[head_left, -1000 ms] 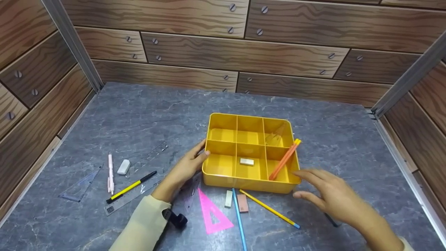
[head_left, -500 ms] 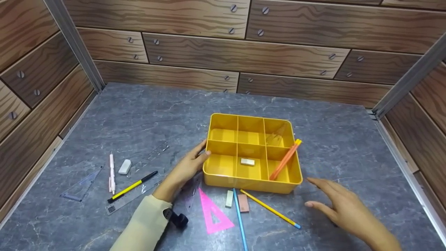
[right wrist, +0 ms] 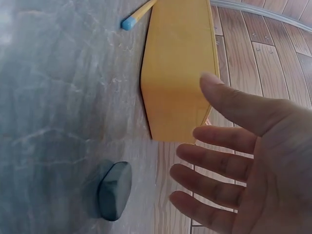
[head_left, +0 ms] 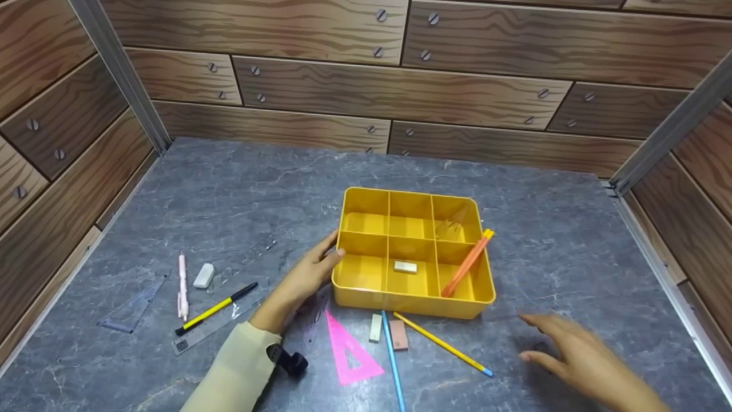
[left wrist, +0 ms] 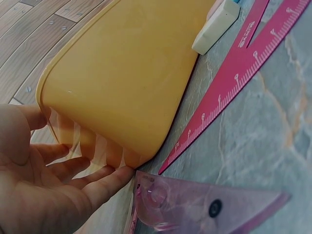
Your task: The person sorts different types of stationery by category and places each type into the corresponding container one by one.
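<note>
A yellow compartment box [head_left: 366,294] stands on the table. My left hand [head_left: 306,274] holds its left wall, thumb over the rim and fingers along the outside, as the left wrist view shows. My right hand [head_left: 583,357] is off the box's front right corner, fingers apart and holding nothing. Under it lies a small dark rounded block [right wrist: 116,191], partly hidden in the head view. Inside the box, a white eraser [head_left: 405,267] lies in the front middle compartment. Orange sticks with yellow ends [head_left: 468,263] lean in the front right one, and a clear piece [head_left: 452,223] sits behind.
In front of the box lie a pink set square [head_left: 343,357], a pale eraser [head_left: 375,328], a pinkish eraser [head_left: 398,335], a blue pencil [head_left: 392,360] and a yellow pencil [head_left: 440,343]. Leftward are a black-yellow pen [head_left: 217,309], a pink pen [head_left: 182,286], a white eraser [head_left: 204,276] and clear rulers.
My right hand has moved away from the box's front right corner, toward the right and nearer the front. The left hand and the box have stayed where they were.
</note>
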The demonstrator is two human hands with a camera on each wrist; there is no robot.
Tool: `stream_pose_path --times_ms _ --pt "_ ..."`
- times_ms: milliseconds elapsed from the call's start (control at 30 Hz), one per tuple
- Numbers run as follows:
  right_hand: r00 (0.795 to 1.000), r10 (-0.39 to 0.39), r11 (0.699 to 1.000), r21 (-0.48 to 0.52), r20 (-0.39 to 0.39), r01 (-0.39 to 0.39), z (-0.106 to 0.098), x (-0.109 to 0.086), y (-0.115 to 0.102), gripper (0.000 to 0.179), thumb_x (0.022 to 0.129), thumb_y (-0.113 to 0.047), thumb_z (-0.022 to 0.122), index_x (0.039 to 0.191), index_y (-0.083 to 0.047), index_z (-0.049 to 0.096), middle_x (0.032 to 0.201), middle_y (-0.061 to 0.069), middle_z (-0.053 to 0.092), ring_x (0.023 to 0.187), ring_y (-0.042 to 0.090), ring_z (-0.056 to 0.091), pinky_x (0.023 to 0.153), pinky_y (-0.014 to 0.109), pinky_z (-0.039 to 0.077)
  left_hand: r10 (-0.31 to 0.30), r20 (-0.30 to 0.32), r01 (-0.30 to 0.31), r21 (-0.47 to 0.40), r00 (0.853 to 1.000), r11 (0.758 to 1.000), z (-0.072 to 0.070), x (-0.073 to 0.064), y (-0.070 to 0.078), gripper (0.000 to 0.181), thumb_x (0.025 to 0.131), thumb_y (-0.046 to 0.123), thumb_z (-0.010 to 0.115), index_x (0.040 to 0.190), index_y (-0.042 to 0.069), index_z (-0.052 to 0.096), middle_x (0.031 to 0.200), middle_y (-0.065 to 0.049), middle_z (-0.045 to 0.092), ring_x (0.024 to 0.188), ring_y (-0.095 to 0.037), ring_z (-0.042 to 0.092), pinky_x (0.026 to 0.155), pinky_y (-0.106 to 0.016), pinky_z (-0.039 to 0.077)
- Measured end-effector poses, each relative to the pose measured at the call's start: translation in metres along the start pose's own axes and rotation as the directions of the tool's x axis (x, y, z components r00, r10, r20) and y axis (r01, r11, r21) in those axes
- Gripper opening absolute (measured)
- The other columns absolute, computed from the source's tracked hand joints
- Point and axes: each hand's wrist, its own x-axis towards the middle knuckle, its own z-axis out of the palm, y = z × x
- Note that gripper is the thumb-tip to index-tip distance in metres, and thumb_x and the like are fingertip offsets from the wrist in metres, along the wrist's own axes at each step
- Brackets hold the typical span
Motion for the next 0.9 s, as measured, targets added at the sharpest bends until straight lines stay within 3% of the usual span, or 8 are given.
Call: stream_pose_path --times_ms 200,433,633,900 --pt "1.000 -0.021 0.999 -0.043 0.002 0.021 0.007 -0.008 0.007 0.057 0.081 -0.039 0.078 0.125 -0.007 0.063 0.116 0.010 0.067 0.105 0.031 0.063 0.089 0.053 0.051 0.006 0.001 -0.006 -0.002 1.000 1.000 0.000 0.000 0.001 0.060 0.104 0.020 0.050 0.155 0.007 0.022 0.159 -0.018 0.020 0.133 -0.037 0.042 0.108 -0.044 0.038" --pt "0.999 -0.006 0.999 -0.050 0.040 0.008 0.013 -0.016 0.012 0.053 0.078 -0.039 0.079 0.119 -0.007 0.065 0.115 0.015 0.065 0.105 0.039 0.062 0.089 0.058 0.049 -0.006 0.005 0.006 -0.011 1.000 1.000 0.000 -0.001 0.001 0.061 0.104 0.020 0.050 0.156 0.008 0.021 0.159 -0.018 0.019 0.134 -0.038 0.041 0.108 -0.044 0.038" --pt "1.000 -0.018 0.996 -0.086 0.015 0.019 0.016 -0.017 0.015 0.041 0.076 -0.029 0.082 0.109 -0.011 0.066 0.107 0.008 0.066 0.097 0.033 0.064 0.084 0.054 0.052 -0.020 -0.018 0.020 0.006 1.000 1.000 0.000 -0.003 0.002 0.063 0.103 0.025 0.052 0.156 0.011 0.023 0.159 -0.017 0.020 0.133 -0.037 0.043 0.107 -0.044 0.039" --pt "0.999 0.039 0.993 -0.108 0.023 -0.037 0.017 -0.013 0.019 0.030 0.079 -0.019 0.081 0.103 -0.012 0.065 0.100 0.000 0.064 0.090 0.026 0.065 0.078 0.048 0.054 -0.016 0.008 0.016 -0.014 1.000 1.000 0.000 -0.001 0.001 0.062 0.103 0.023 0.051 0.156 0.008 0.021 0.159 -0.017 0.020 0.131 -0.037 0.045 0.107 -0.044 0.040"
